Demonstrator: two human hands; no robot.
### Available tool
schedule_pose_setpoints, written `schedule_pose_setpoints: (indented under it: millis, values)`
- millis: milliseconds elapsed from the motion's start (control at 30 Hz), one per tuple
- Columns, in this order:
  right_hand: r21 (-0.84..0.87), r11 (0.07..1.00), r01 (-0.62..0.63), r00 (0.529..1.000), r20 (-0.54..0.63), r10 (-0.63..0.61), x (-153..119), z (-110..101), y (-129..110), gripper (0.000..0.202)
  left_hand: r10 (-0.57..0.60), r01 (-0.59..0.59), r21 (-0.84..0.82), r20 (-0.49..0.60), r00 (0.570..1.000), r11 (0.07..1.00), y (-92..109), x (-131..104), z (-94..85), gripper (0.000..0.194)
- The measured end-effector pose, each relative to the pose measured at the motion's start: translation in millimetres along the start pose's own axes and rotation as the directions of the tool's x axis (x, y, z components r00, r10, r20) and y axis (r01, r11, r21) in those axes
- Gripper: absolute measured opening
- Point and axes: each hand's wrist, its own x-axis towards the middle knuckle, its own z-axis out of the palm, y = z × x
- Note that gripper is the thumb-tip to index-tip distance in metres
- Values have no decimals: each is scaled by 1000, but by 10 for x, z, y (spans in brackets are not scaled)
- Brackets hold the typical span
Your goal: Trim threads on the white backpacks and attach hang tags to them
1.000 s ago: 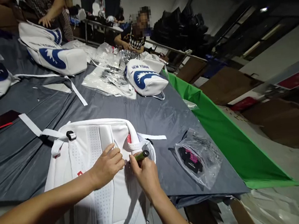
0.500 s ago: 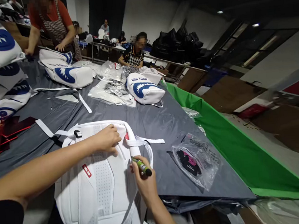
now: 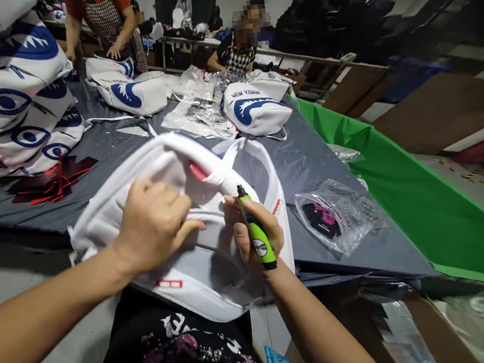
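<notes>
A white backpack (image 3: 213, 292) is tilted up over my lap at the table's front edge, its mouth apart and its lining showing. My left hand (image 3: 155, 223) is closed on the fabric at the opening, thumb pointing right along an inner edge; its fingertips are hidden. In my right hand (image 3: 258, 226) is a green marker pen (image 3: 258, 241) with a black tip pointing up and a black end below. The fingers of that hand also touch the backpack's right rim. A red patch (image 3: 198, 172) shows inside the mouth.
White backpacks (image 3: 5, 100) are piled at left behind red tags (image 3: 56, 179). Another white backpack (image 3: 255, 110) lies farther back. At right are a clear plastic bag (image 3: 337, 217) with black and pink pieces and a green sheet (image 3: 422, 196). Two people (image 3: 238, 53) work across the table.
The backpack has gone from lying back-panel up to tilted with its mouth towards me. My left hand has curled onto the opening. The marker pen now points upward in my right hand.
</notes>
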Motion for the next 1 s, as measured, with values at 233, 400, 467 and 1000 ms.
schedule_pose_setpoints:
  millis: [233, 400, 467, 1000]
  values:
    - [173, 940, -294, 956, 48, 290, -479, 206, 147, 39, -57, 76, -101, 177, 983, 992, 350, -723, 527, 19]
    - [50, 961, -274, 961, -22, 275, -514, 239, 101, 39, -10, 30, -113, 176, 984, 993, 311, -656, 610, 23]
    - [-14, 987, -159, 987, 21, 159, -483, 307, 53, 41, 54, -31, -140, 164, 985, 990, 226, -615, 585, 20]
    - [47, 934, -353, 935, 64, 350, -304, 1010, 776, 32, -172, 286, 2, 801, 573, 958, -687, 669, 1602, 122]
